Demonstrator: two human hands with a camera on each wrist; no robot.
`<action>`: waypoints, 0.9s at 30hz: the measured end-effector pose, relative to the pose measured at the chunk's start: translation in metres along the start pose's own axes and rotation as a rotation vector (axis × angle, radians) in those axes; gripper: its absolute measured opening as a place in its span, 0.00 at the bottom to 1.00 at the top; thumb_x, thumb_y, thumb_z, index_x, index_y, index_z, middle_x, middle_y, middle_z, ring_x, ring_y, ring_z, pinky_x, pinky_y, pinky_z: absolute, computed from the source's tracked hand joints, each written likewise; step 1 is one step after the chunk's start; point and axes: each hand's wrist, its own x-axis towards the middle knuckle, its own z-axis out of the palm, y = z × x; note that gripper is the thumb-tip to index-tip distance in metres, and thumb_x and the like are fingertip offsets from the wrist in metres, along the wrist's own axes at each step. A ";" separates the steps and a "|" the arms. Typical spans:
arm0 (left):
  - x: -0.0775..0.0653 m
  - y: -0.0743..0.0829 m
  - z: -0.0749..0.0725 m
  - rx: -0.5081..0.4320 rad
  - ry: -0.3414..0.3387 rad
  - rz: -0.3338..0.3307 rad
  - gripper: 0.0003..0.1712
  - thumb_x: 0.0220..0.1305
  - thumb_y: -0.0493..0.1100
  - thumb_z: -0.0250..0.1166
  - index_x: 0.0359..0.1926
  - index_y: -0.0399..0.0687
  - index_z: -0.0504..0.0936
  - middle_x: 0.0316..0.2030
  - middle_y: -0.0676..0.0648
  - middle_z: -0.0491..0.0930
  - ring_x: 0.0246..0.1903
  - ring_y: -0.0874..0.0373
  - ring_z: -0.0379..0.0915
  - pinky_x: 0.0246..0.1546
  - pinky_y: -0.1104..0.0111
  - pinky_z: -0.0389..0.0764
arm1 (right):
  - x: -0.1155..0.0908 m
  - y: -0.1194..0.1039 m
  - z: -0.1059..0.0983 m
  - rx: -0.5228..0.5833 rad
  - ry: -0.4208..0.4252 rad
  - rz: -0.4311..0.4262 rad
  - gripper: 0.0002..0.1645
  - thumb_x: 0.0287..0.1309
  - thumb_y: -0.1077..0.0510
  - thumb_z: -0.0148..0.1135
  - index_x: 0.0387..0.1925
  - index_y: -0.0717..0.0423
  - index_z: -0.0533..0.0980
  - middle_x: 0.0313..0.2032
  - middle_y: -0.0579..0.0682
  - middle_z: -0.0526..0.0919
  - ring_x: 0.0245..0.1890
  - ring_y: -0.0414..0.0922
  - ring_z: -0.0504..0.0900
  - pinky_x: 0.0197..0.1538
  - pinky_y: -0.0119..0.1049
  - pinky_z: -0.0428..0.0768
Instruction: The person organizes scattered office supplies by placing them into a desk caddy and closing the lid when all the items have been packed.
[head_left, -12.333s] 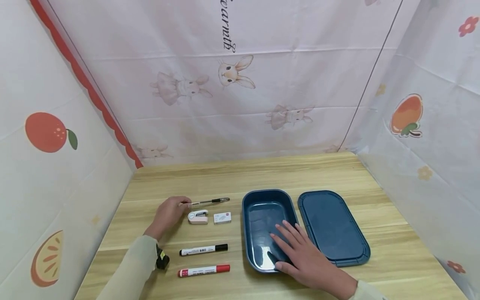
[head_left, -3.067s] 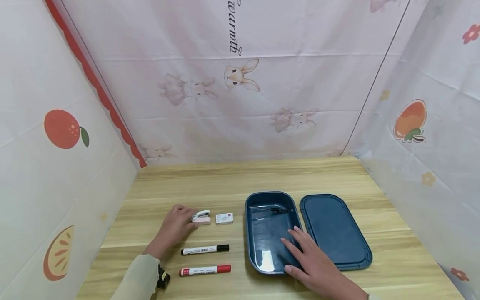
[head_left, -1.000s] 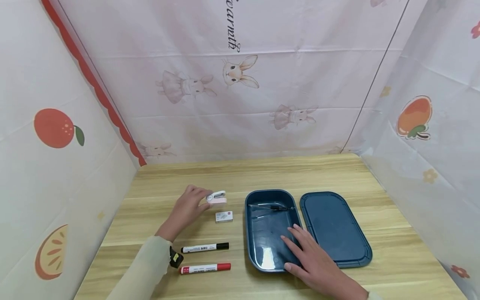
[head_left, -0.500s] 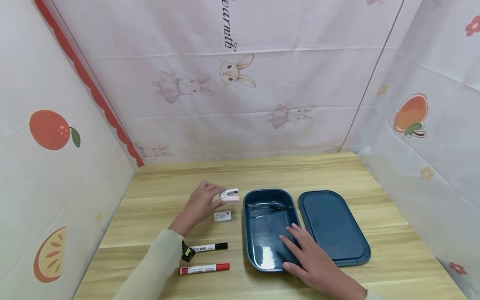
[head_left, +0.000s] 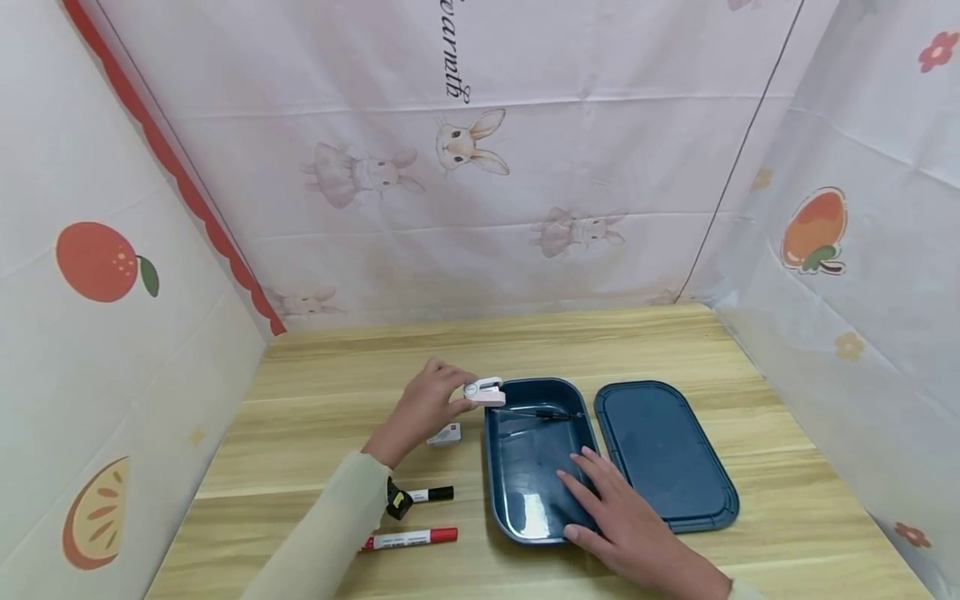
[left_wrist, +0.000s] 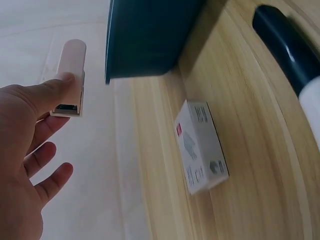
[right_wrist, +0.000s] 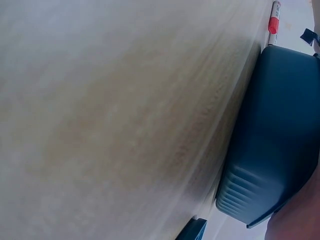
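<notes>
My left hand [head_left: 427, 407] pinches a small white-and-pink stapler [head_left: 486, 392] between thumb and fingers, raised over the far left corner of the dark blue plastic box [head_left: 517, 492]. In the left wrist view the thumb presses on the stapler [left_wrist: 74, 75], and the lower fingers are loosely bent. A black-capped pen [head_left: 551, 415] lies across the far end inside the box. My right hand [head_left: 626, 529] rests on the box's near right rim, fingers spread over the interior. The right wrist view shows the box's outer wall [right_wrist: 280, 130] and little of that hand.
The flat blue lid [head_left: 667, 454] lies right of the box. On its left are a small white staples box [head_left: 447, 434], a black marker [head_left: 433, 494] and a red marker [head_left: 412, 538], both markers partly covered by the left arm. Printed cloth walls surround the wooden table [head_left: 360, 358].
The pen went from the left hand on the table into the box. Since then the left hand has lifted the stapler and carried it right to the box. The right hand stays at the rim.
</notes>
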 end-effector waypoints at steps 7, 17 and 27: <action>0.005 0.012 0.006 0.052 -0.024 0.037 0.23 0.65 0.58 0.68 0.59 0.61 0.82 0.54 0.57 0.83 0.48 0.61 0.67 0.48 0.67 0.75 | 0.000 -0.001 -0.001 -0.015 -0.004 0.011 0.38 0.68 0.33 0.55 0.75 0.39 0.64 0.78 0.47 0.57 0.80 0.47 0.48 0.72 0.54 0.60; 0.008 0.024 0.016 0.073 -0.058 0.058 0.24 0.65 0.60 0.67 0.59 0.59 0.83 0.54 0.56 0.84 0.46 0.60 0.67 0.45 0.68 0.73 | 0.001 -0.001 -0.003 0.023 -0.055 0.021 0.39 0.69 0.32 0.53 0.75 0.40 0.63 0.78 0.49 0.56 0.80 0.50 0.46 0.72 0.62 0.60; 0.014 0.036 0.020 0.282 -0.074 0.158 0.23 0.66 0.62 0.66 0.57 0.61 0.84 0.50 0.58 0.85 0.44 0.58 0.65 0.46 0.65 0.72 | 0.002 -0.002 -0.004 0.019 -0.051 0.020 0.39 0.69 0.32 0.53 0.75 0.39 0.63 0.78 0.48 0.56 0.80 0.48 0.45 0.71 0.60 0.61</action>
